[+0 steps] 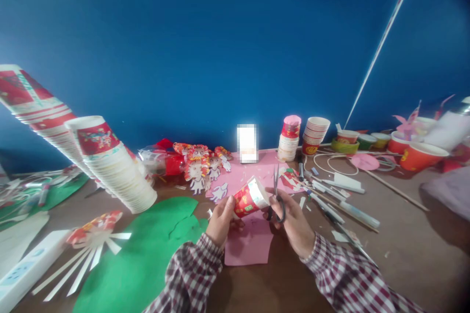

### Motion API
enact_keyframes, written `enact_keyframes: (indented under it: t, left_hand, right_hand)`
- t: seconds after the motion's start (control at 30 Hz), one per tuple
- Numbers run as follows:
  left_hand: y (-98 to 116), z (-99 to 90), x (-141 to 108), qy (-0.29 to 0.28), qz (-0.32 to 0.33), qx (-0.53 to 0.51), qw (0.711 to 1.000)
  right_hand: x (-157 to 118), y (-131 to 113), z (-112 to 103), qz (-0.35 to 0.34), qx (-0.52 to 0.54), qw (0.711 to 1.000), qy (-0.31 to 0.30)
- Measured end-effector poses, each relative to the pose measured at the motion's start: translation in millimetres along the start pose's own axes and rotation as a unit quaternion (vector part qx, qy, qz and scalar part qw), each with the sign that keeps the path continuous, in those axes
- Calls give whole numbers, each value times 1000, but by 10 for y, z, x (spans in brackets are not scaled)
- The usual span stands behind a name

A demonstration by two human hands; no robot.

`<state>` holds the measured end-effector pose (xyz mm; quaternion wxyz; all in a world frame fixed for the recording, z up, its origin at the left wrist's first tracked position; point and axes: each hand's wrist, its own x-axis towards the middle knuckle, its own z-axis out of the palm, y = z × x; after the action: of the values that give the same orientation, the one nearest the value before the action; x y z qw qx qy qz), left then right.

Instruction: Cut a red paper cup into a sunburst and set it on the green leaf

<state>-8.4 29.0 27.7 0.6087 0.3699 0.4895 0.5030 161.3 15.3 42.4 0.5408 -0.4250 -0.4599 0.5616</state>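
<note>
A red and white paper cup [250,198] is tilted on its side in front of me, its rim toward the right. My left hand [221,220] is closed round the cup's base end. My right hand [292,222] is closed on dark-handled scissors [280,208], with the blades pointing up beside the cup's rim. The fingertips of my right hand are close to that rim; whether they touch it is hard to tell. Beneath the cup lies pink paper [249,249].
Tall stacks of paper cups [117,171] lean at the left, above green paper [135,254]. Cut paper figures [198,171] lie behind my left hand. Pens [330,208], a stick and cords spread to the right. More cups [422,155] stand by the blue partition [205,54].
</note>
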Motion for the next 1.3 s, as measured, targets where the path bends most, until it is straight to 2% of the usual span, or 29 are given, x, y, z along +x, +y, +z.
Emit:
enact_keyframes:
  t: [0.2, 0.37, 0.53, 0.73, 0.93, 1.17, 1.3]
  left_hand:
    - [56, 7, -25, -43, 45, -73, 995]
    - [80, -25, -42, -83, 24, -140, 986]
    - [60, -55, -3, -66, -5, -179, 982]
    - [85, -38, -8, -39, 9, -181, 983]
    - [105, -18, -44, -51, 20, -195, 979]
    - [79, -46, -8, -68, 4, -203, 977]
    - [78, -57, 0, -63, -1, -201, 978]
  right_hand:
    - [25, 14, -12, -1, 7, 1000, 27]
    - [41, 10, -25, 2, -12, 999, 36]
    - [51, 39, -32, -1, 4, 999, 38]
    - [39, 44, -13, -3, 11, 1000, 22]
    - [28, 45, -26, -48, -84, 995, 33]
    - [9, 65, -60, -130, -211, 966, 68]
    - [10, 72, -67, -134, -241, 959, 65]
